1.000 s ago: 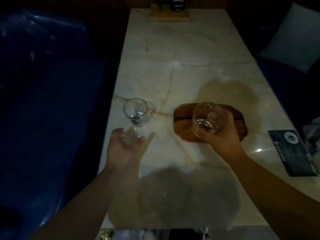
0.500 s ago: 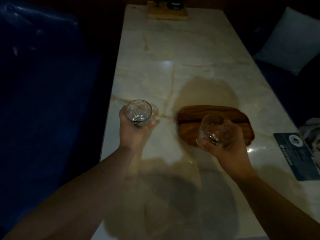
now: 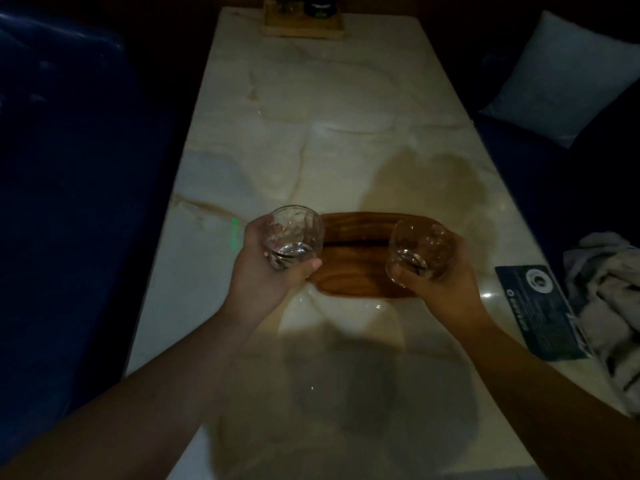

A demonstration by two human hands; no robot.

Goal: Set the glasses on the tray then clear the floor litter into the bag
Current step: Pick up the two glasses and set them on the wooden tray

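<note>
Dim scene, two bare forearms enter from the bottom edge, both cut off by the frame. Left hand point(image 3: 268, 271) wraps a clear tumbler, the left glass point(image 3: 295, 235), from below and the side; thumb tip shows at the glass base, other fingers curled around the far side and seen only through the glass. Right hand point(image 3: 438, 284) grips the right glass point(image 3: 419, 249) the same way, fingers closed around the lower wall, thumb at the near side of the base. Both glasses are held upright or slightly tilted, cannot tell exactly; whether either one touches the tray cannot be told. Glass count: two. A little dark residue or reflection sits at each base, hard to make out.

The wooden tray point(image 3: 356, 268) lies on the marble table point(image 3: 346, 116) between the two hands; its left end is covered by the left glass, its right end by the right glass and hand. Tray count: one.

Right of the tray, near the table's right edge, a dark printed card point(image 3: 540, 310), text unreadable. Beside it, off the table, a crumpled pale cloth point(image 3: 609, 299), cut off by the frame edge. Further right, one pale cushion point(image 3: 561, 74) on a dark blue seat. Left side is a dark blue bench point(image 3: 69, 168), details lost in shadow. At the far table end, a light wooden holder point(image 3: 301, 27) with dark items on it, cut off at the top, not identifiable.
</note>
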